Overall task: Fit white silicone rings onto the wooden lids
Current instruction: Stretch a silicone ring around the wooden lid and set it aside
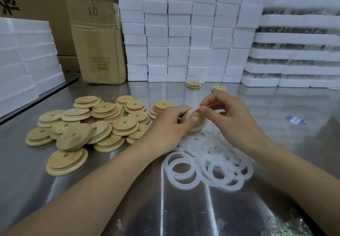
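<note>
While my left hand (171,123) is gripping a wooden lid (196,114), my right hand (233,118) is pinching its silicone ring (201,127) at twelve o'clock

held lid (196,114) half hidden by fingers (185,111), blue sticker (295,120) print unreadable, box (97,40) label blurred

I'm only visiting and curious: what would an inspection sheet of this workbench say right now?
Surface: steel table, shiny, with streaky reflections.
Job's things: heap of wooden lids at left; pile of white silicone rings in front of the hands; one held lid with a ring partly on.
Clutter: two stray lids at the back; blue sticker at right.
Hands: left hand grips the held lid; right hand pinches the ring at the rim.
Cables: nothing seen.
Surroundings: cardboard box; white foam blocks stacked behind.
</note>
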Tool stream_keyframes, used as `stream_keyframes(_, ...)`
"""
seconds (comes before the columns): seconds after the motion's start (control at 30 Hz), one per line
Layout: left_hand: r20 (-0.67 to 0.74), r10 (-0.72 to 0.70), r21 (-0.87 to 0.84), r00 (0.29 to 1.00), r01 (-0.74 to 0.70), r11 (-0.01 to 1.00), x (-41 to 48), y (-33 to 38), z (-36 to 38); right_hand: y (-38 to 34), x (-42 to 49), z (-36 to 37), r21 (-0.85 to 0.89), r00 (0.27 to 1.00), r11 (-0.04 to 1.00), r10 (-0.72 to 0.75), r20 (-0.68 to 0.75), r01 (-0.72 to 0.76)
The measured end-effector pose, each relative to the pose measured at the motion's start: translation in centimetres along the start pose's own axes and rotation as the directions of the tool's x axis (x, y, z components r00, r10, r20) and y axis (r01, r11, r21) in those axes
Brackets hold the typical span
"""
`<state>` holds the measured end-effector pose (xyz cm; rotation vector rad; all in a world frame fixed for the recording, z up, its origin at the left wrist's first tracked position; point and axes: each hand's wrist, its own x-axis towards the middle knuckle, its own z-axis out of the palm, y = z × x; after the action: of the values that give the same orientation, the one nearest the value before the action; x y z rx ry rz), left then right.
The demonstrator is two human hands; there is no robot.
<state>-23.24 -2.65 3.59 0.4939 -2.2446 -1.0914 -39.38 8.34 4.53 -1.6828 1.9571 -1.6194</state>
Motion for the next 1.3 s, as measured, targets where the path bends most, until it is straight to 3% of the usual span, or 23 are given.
stream_keyframes(0.57,0.059,-0.09,-0.133,0.994,0.097,0.986,-0.2,-0.6,-0.9,0.3,-0.2,-0.2,0.04,0.992,0.995,0.087,0.095,-0.091)
stream_keyframes(0.87,0.034,-0.07,-0.077,0.997,0.072,0.994,-0.1,-0.6,-0.7,0.8,0.2,-0.7,-0.063,0.966,0.974,0.225,0.124,-0.218)
stream_keyframes(1.3,-0.001,-0.07,-0.067,0.998,0.069,0.995,0.0,-1.1,-0.5,0.8,0.3,-1.7,-0.204,0.927,0.954,0.27,0.261,-0.221)
